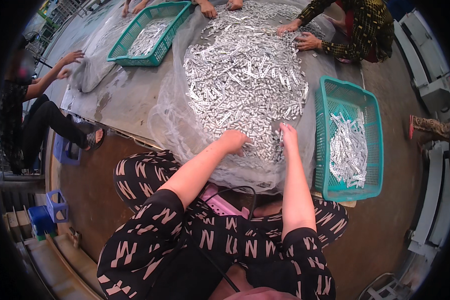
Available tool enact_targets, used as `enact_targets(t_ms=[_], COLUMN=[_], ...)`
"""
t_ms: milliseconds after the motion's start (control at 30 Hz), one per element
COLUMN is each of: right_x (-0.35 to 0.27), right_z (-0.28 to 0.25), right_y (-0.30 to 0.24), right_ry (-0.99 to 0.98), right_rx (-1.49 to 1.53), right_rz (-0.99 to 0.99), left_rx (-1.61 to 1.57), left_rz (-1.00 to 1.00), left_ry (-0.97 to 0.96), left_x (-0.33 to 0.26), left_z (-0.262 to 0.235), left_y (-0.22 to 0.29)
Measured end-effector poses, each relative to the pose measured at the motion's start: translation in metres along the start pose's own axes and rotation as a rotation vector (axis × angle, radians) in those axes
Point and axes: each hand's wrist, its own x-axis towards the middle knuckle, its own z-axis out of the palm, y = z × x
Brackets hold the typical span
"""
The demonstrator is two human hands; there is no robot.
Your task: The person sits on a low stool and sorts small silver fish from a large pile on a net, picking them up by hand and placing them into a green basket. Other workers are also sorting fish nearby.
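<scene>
The left hand (233, 140) is curled knuckles-up into the near edge of a heap of small silver metal strips (245, 80) spread on clear plastic sheeting (165, 120); whether a strip is enclosed cannot be told. The right hand (288, 136) is pinched on one strip. A teal plastic basket (372, 145) part-filled with strips stands just beside the right forearm, bare brown floor beyond it.

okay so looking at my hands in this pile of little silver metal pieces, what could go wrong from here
1. Your left hand and right hand are bare in the pile of small metal pieces; their edges might nick your fingers.
2. The pile reaches the near edge of the mesh sheet, so pieces could slide off toward your lap.
3. The green basket sits at your right on the platform's edge; a bump from your elbow might tip it.
</scene>
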Motion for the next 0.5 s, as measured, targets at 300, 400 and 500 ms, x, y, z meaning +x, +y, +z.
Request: enact_targets(t_ms=[300, 400, 500], right_x=[-0.02, -0.032, -0.085], right_z=[0.015, 0.049, 0.083], right_y=[-0.003, 0.009, -0.01], right_ry=[-0.354, -0.6, -0.373], right_rx=[-0.162, -0.569, -1.031], right_rz=[-0.14, -0.315, -0.349], left_rx=[-0.605, -0.42, -0.222], left_rz=[-0.161, -0.381, -0.534], left_ry=[0.451, 0.536, 0.368], left_x=[0.009, 0.012, -0.009], left_z=[-0.005, -0.004, -0.015], left_y=[-0.081, -0.098, -0.064])
